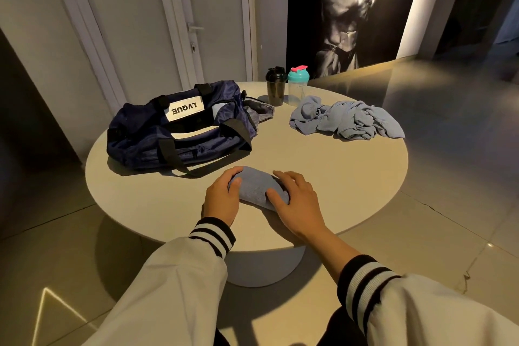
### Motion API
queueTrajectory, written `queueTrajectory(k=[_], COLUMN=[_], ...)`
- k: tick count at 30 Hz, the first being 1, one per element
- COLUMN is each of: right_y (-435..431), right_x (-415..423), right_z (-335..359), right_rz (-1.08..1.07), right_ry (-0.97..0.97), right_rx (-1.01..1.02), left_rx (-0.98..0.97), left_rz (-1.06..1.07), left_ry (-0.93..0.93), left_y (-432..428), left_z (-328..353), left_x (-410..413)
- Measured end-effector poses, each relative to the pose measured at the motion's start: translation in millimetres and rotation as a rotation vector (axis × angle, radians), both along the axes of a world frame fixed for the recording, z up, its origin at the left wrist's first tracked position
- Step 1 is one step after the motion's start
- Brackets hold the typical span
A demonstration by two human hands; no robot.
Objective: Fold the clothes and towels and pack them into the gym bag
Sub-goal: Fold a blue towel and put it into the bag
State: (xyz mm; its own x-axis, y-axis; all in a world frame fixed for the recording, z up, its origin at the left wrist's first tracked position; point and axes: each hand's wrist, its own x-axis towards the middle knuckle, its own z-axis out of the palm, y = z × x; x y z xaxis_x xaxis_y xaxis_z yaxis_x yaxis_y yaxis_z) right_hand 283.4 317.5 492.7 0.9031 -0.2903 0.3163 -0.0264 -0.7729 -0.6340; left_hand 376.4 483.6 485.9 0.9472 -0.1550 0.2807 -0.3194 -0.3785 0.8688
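A small folded blue-grey towel (257, 187) lies near the front edge of the round table (337, 177). My left hand (222, 199) curls round its left end. My right hand (297, 201) rests over its right end, thumb against the near side and fingers curved over the cloth. A navy gym bag (179, 132) with black straps and a white label lies at the back left, its top open. A crumpled heap of blue-grey clothes (345, 121) sits at the back right.
Two shaker bottles stand at the table's far edge: a black one (276, 86) and a clear one with a teal lid (297, 84). White doors (213, 17) stand behind the table. Glossy tiled floor (449, 205) surrounds it.
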Motion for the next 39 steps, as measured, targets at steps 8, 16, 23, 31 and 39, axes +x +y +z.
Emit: queueTrajectory(k=[8,16,23,31,39], right_y=[6,1,18,34,43], right_x=[-6,-2,3,16,73], right_z=[2,8,12,24,23], right_rz=[-0.084,-0.098,0.014,0.125,0.130], right_ry=[0.048,0.200,0.250,0.133,-0.108], right_rx=[-0.087,-0.060,0.352,0.627,0.694], left_rx=[0.186,0.693,0.628,-0.099,-0.211], left_rz=[0.003,-0.051,0.191,-0.204,-0.184], left_ry=[0.057,-0.244,-0.047,0.088,0.156], left_y=[-4,-14,-12,-9,1], left_z=[0,-1,1,17,28], left_x=[4,-13,-5,-13,5])
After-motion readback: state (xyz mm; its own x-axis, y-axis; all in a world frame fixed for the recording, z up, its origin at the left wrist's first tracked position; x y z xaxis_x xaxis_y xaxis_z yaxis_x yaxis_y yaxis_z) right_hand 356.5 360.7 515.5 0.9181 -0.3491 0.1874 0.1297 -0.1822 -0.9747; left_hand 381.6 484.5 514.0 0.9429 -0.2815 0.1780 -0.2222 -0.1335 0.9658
